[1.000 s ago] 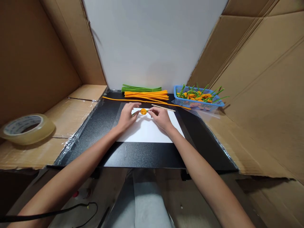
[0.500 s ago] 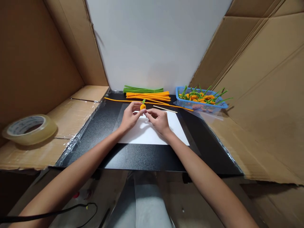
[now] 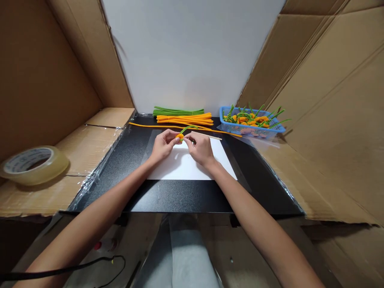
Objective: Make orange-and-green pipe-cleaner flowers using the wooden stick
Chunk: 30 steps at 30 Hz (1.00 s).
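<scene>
Above a white sheet [image 3: 186, 164], a small orange fuzzy piece with a green stem [image 3: 180, 137] is pinched in the fingertips of my left hand [image 3: 163, 147]. My right hand [image 3: 200, 149] is closed at the piece's right side, its thumb and forefinger pressed together on the green part below the orange. The green stem arches up and to the right over my right fingers. Behind my hands lie a bundle of orange stems [image 3: 184, 119], a bundle of green stems [image 3: 178, 112] and a single long orange stem [image 3: 144, 126].
A blue basket [image 3: 252, 129] of orange and green pieces stands at the back right. A thin pale stick [image 3: 214, 138] lies behind my right hand. A tape roll [image 3: 57, 164] rests on cardboard at the left. Cardboard walls flank the black table [image 3: 180, 200].
The orange piece has turned, and its green stem now arches to the right rather than pointing up. My right hand has shifted slightly around it. The whole view has moved a little.
</scene>
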Motion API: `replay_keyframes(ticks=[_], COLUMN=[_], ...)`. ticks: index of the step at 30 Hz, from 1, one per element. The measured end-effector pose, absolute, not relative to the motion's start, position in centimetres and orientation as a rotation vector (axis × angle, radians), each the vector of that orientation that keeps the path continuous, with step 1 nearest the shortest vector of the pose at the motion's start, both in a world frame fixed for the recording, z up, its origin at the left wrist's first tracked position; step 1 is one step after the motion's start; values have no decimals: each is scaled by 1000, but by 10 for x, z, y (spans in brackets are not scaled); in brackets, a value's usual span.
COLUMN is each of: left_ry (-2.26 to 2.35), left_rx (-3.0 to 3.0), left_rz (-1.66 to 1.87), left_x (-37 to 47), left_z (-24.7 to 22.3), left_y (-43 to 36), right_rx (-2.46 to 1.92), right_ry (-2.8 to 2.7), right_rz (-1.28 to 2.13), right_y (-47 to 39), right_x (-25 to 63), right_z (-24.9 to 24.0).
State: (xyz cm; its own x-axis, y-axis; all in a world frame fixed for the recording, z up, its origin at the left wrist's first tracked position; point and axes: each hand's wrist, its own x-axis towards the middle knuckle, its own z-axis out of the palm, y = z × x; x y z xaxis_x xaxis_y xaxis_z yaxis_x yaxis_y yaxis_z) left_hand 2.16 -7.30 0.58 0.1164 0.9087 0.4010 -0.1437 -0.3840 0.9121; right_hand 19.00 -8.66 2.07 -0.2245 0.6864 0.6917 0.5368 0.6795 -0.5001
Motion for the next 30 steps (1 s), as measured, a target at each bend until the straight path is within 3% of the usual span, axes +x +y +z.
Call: replay_keyframes(ticks=[6, 30], left_ry=[878, 1013], left_rx=[1612, 1863], left_rz=[1387, 1195], left_x=[18, 8], left_z=[6, 12], left_y=[-73, -73], right_rx=[-1049, -1082], right_ry=[-1992, -2032], right_rz=[97, 264], right_y=[-88, -84], right_x=[193, 201], right_z=[27, 30])
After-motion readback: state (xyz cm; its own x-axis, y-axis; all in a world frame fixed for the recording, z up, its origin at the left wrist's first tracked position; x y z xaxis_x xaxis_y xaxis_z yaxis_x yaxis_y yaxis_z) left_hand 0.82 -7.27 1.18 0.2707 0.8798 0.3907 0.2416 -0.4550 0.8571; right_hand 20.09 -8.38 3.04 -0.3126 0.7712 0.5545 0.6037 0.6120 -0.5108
